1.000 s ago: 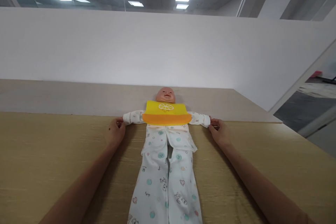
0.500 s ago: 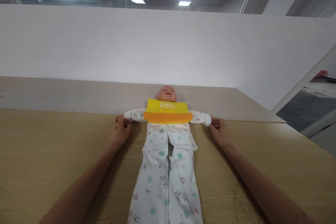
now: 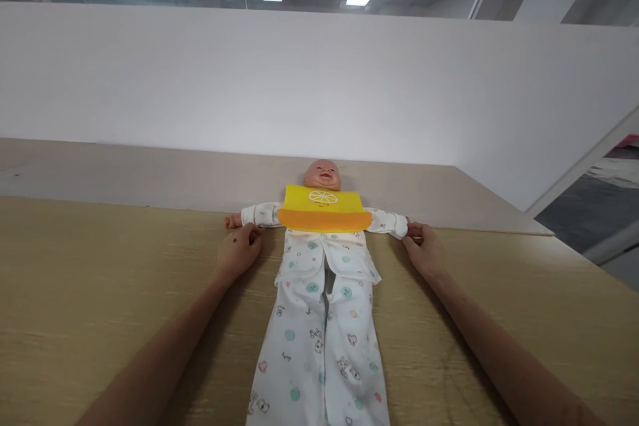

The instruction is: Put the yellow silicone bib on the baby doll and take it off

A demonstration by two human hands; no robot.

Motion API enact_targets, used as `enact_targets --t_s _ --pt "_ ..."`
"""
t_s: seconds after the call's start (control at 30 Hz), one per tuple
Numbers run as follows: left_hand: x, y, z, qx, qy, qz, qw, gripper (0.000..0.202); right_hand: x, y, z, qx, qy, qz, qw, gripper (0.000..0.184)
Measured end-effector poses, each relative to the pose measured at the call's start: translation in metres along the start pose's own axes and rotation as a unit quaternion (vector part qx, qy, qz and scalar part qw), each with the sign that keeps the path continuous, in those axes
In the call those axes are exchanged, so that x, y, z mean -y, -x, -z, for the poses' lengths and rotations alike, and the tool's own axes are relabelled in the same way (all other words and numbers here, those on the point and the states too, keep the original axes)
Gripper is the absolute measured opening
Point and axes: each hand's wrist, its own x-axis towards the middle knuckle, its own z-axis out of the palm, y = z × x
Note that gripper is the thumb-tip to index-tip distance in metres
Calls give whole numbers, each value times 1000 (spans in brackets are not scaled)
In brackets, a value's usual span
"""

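A baby doll (image 3: 323,175) lies on its back on a wooden table (image 3: 90,293), arms spread. It wears a white printed sleepsuit (image 3: 319,319) and a yellow and orange bib (image 3: 323,209). My left hand (image 3: 238,251) pinches the cuff of the doll's sleeve on the left; the doll's small hand (image 3: 231,221) sticks out beyond it. My right hand (image 3: 424,249) is closed on the end of the sleeve on the right.
A paler board (image 3: 124,173) runs along the back of the table under a white partition wall (image 3: 249,80). The table's right edge drops to a grey floor (image 3: 584,213). Ceiling lights show above.
My left hand has slid inward along the sleeve, and the doll's hand on the left now shows past the cuff. My right hand stays at the other cuff.
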Motion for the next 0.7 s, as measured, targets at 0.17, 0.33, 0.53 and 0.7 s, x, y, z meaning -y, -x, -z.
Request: enact_targets --t_s 0.17,0.33,0.53,0.7 --pt "-2 1 1 8 -17 -1 1000 17 6 2 1 12 4 -22 1000 17" --pt "-1 1 0 8 -25 -8 1000 19 4 1 1 22 12 -16 1000 19" --pt "-6 7 0 -13 -45 -37 998 18 10 11 4 1 97 39 994 20" --pt "-11 50 7 -38 -81 -250 964 15 26 46 11 75 127 123 981 23"
